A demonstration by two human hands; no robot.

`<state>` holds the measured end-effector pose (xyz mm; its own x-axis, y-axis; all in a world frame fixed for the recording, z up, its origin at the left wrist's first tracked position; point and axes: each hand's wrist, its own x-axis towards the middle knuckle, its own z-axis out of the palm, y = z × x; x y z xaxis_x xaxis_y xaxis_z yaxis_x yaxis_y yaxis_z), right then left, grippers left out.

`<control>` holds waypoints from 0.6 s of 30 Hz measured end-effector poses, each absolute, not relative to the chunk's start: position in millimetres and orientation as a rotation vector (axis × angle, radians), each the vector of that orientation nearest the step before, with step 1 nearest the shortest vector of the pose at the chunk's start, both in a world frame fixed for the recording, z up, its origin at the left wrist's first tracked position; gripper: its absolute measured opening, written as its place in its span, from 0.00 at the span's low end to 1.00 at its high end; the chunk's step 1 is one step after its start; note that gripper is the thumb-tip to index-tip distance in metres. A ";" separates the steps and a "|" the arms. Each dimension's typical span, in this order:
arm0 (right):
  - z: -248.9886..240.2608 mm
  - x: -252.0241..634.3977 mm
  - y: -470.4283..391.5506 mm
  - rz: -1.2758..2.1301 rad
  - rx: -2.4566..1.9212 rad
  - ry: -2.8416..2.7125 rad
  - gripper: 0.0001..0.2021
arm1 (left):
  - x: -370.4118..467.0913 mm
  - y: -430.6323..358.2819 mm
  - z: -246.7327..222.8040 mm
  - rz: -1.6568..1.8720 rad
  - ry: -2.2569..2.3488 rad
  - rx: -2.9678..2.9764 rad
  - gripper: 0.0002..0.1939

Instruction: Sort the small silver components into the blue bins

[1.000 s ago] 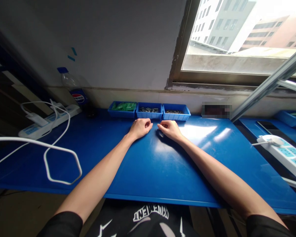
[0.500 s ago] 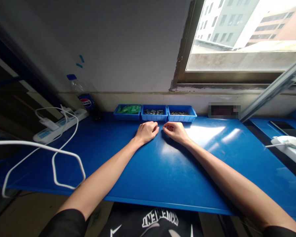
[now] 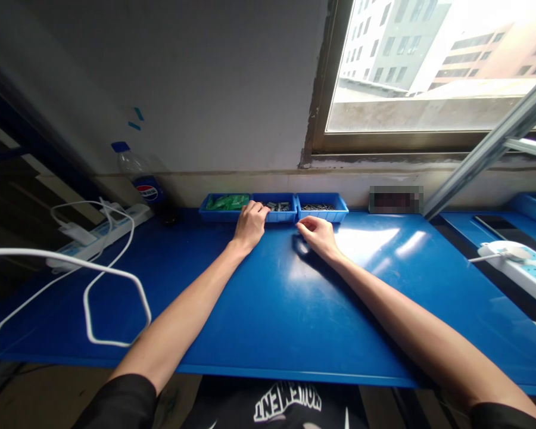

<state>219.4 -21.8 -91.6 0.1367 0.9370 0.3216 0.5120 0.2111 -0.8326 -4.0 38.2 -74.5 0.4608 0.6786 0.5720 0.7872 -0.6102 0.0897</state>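
Note:
My left hand [image 3: 251, 224] is over the front edge of the middle blue bin [image 3: 280, 218], where it meets the left bin. Its fingers are loosely bent and apart, their tips partly hidden, and nothing shows in them. Small grey metal-looking pieces [image 3: 279, 207] lie in that middle bin. Just in front of the right blue bin [image 3: 322, 216], my right hand [image 3: 318, 236] is held low over the table, thumb and fingers curled together. Whatever they hold, if anything, is hidden. Thin dark metal pieces [image 3: 318, 207] fill part of the right bin.
Green pieces [image 3: 227, 202] lie in the left blue bin [image 3: 209, 216]. A cola bottle [image 3: 146, 189] stands by a power strip [image 3: 83, 242], and a white cable [image 3: 136, 279] loops over the left of the blue table [image 3: 268, 316]. At right are a metal post [image 3: 482, 152] and another power strip [image 3: 524, 268].
My left hand has moved forward and left from the tabletop to the middle bin, its fingers loosening. My right hand stays near the same spot, still curled. The view has shifted slightly.

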 end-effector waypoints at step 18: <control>-92.9 219.5 -23.1 0.488 -1.387 -1.539 0.12 | -26.5 27.5 -79.8 -0.928 -1.046 -2.875 0.06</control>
